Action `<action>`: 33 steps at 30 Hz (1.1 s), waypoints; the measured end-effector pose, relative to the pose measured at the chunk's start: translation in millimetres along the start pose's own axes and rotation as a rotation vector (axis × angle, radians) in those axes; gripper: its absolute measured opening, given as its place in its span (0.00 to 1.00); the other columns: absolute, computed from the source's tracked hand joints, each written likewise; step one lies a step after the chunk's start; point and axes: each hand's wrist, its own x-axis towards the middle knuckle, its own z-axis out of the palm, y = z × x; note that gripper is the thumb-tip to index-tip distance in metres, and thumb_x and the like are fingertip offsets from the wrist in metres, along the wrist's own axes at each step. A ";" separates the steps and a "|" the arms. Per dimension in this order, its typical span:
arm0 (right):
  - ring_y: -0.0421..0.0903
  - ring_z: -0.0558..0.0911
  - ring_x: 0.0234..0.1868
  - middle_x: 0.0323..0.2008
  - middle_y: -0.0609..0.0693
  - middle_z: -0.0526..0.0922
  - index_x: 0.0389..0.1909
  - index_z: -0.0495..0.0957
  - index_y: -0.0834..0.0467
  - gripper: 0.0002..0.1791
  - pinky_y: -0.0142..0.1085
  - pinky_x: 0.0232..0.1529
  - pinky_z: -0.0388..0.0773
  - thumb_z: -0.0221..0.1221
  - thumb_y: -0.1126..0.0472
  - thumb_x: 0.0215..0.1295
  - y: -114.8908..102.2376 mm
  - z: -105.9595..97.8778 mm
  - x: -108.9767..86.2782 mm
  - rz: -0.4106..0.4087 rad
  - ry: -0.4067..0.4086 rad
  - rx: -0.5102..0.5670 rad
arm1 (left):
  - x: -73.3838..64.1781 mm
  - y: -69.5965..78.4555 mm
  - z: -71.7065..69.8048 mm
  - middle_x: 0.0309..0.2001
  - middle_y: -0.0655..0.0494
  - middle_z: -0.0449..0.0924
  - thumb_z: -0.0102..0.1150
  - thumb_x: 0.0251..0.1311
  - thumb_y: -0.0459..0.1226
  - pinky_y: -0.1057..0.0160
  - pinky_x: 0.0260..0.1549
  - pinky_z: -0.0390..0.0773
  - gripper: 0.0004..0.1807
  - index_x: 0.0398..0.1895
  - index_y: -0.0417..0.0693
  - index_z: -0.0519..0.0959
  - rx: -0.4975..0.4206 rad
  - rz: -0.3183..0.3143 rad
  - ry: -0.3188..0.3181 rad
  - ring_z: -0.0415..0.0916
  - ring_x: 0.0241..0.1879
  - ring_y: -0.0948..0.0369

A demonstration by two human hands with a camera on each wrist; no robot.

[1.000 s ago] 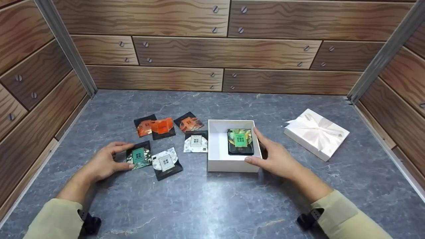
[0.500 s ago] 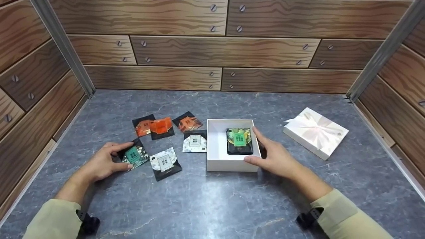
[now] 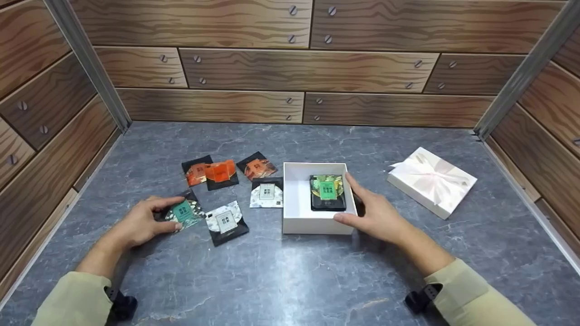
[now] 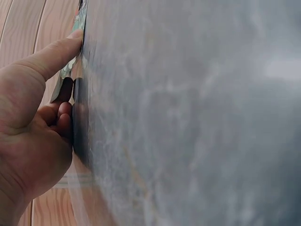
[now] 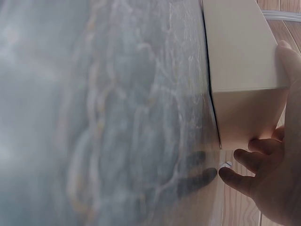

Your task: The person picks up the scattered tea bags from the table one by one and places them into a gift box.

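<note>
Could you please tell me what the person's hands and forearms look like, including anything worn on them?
The left hand and right hand are bare, without gloves. The left sleeve and right sleeve are plain pale yellow-green, ending partway along the forearms. At each cuff sits a dark strap with a small black device; no cables show.

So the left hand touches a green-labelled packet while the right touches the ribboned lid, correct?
Not quite: the head view shows the right hand touching the open white box, not the ribboned lid. The left hand does touch a green-labelled packet.
</note>
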 end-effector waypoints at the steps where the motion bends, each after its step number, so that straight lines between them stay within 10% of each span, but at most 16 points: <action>1: 0.69 0.73 0.71 0.73 0.70 0.70 0.87 0.49 0.54 0.60 0.64 0.70 0.68 0.69 0.33 0.64 0.1 -0.1 0.1 0.000 0.001 0.001 | 0.0 0.2 0.0 0.68 0.34 0.74 0.79 0.60 0.43 0.37 0.67 0.66 0.38 0.74 0.46 0.77 -0.008 -0.003 0.004 0.70 0.64 0.40; 15: 0.69 0.72 0.71 0.74 0.69 0.69 0.87 0.47 0.53 0.63 0.64 0.71 0.67 0.69 0.30 0.62 1.1 0.6 0.6 0.005 -0.009 -0.001 | 4.5 23.1 -11.0 0.56 0.32 0.81 0.70 0.65 0.29 0.67 0.36 0.82 0.34 0.75 0.41 0.74 -0.163 -0.033 0.147 0.78 0.43 0.54; 23: 0.68 0.70 0.73 0.75 0.69 0.68 0.87 0.47 0.53 0.63 0.64 0.72 0.66 0.68 0.29 0.62 -0.5 -0.4 2.8 0.016 -0.015 0.002 | 25.0 93.3 -26.0 0.42 0.39 0.84 0.73 0.63 0.31 0.63 0.30 0.82 0.36 0.76 0.49 0.75 -0.125 0.090 0.152 0.78 0.36 0.53; 33: 0.68 0.70 0.73 0.75 0.69 0.67 0.87 0.47 0.53 0.63 0.63 0.72 0.65 0.68 0.29 0.63 -0.3 0.4 0.9 0.020 -0.022 0.008 | 72.5 186.6 20.4 0.44 0.45 0.84 0.73 0.64 0.36 0.64 0.25 0.80 0.36 0.76 0.51 0.74 -0.130 0.255 -0.062 0.76 0.30 0.57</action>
